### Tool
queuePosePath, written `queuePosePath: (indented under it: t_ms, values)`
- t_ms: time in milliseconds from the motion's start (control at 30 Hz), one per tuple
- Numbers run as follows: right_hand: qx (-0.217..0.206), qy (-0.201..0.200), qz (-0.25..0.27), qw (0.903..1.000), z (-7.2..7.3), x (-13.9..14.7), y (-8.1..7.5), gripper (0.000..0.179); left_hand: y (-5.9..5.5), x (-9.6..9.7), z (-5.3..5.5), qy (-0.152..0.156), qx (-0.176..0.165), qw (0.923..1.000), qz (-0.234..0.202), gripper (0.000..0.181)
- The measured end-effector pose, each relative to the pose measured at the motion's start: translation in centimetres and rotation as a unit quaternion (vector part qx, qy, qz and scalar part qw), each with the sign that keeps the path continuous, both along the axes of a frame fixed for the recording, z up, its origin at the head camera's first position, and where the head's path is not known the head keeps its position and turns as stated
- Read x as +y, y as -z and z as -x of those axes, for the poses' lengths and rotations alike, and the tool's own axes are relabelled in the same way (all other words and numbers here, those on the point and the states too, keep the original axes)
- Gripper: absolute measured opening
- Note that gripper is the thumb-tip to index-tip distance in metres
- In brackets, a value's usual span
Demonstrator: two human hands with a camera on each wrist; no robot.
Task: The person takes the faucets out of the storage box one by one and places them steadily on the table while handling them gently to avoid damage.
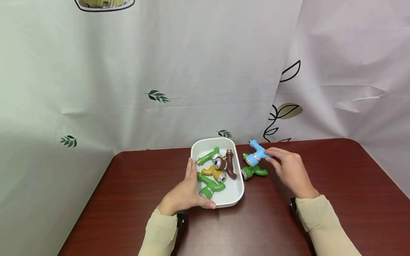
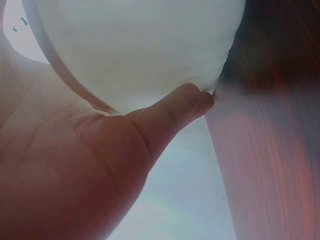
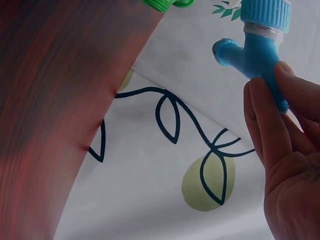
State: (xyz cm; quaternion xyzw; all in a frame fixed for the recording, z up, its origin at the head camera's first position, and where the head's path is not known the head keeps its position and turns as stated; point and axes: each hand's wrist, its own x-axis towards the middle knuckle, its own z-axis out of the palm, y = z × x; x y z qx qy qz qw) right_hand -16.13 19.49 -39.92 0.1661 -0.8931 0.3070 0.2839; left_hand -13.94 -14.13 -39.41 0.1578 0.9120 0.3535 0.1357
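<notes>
Room in white tray [image 1: 231, 193] at near right; green tap [image 1: 258, 171] an obstacle just outside.

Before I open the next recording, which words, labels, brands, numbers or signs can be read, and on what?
No readable text in any view.
Brown tap, yellow tap: round knob-end marks, too small to read.
Light-blue tap: no lettering visible.
Backdrop: printed drawings, no lettering.

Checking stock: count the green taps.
3: far green tap and near green tap in the tray, third green tap on the table, partly hidden by the blue tap.
</notes>
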Motion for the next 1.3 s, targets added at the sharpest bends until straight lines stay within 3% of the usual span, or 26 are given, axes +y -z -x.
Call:
queuePosePath:
  t_ms: [800, 1300]
  values:
    - [-0.050, 0.075, 0.000, 0.9959, 0.0, 1.0, 0.3, 0.022, 0.0, 0.0, 0.0, -0.002, -0.001, 0.9999, -0.011, 0.153]
    - [-0.079, 0.093, 0.001, 0.9925, 0.1, 1.4, 1.0, 0.023, 0.0, 0.0, 0.0, -0.001, 0.000, 1.0000, -0.008, 0.154]
